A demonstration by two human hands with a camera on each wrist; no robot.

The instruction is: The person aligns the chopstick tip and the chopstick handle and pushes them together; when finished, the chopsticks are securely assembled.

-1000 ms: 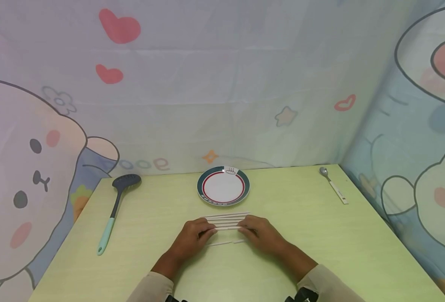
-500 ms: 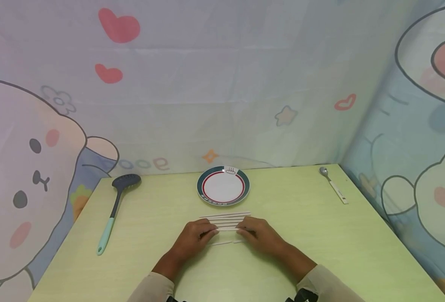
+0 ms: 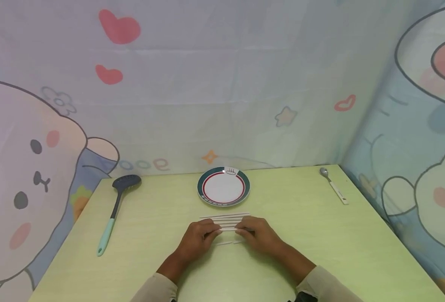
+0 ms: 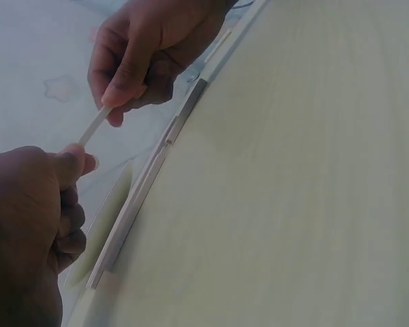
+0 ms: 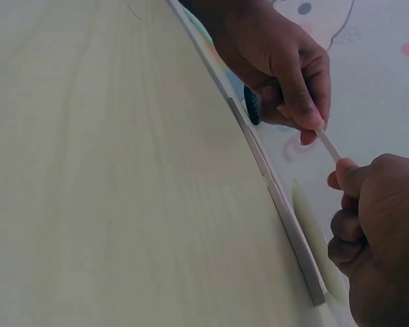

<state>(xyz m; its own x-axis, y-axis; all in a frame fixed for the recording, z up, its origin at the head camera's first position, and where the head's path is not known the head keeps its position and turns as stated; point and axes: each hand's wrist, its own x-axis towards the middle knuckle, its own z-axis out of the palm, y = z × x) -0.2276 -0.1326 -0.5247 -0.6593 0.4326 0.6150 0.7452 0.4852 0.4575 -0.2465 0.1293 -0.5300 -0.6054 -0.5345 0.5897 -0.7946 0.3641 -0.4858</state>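
Observation:
Between my two hands is a thin white stick (image 3: 228,229), pinched at thumb and fingertips from both ends. My left hand (image 3: 196,240) grips its left part and my right hand (image 3: 261,235) its right part; only a short middle length shows. The wrist views show this stick (image 4: 95,127) held above the table, apart from the others. Just beyond the hands lie several similar thin sticks (image 3: 226,216) side by side, partly hidden by the fingers. Nearer to me lie two shorter stick pieces (image 3: 224,243), end to end with a small gap.
A round plate (image 3: 223,188) with a dark green rim and red ring stands behind the sticks. At left lies a slotted skimmer (image 3: 113,209) with a mint handle. A small spoon (image 3: 333,186) with a white handle lies far right. Printed cloth (image 3: 222,84) backs the table (image 3: 301,201).
My left hand has slid slightly right and my right hand slightly left, so less of the held stick shows between them. The plate, skimmer and spoon stay put.

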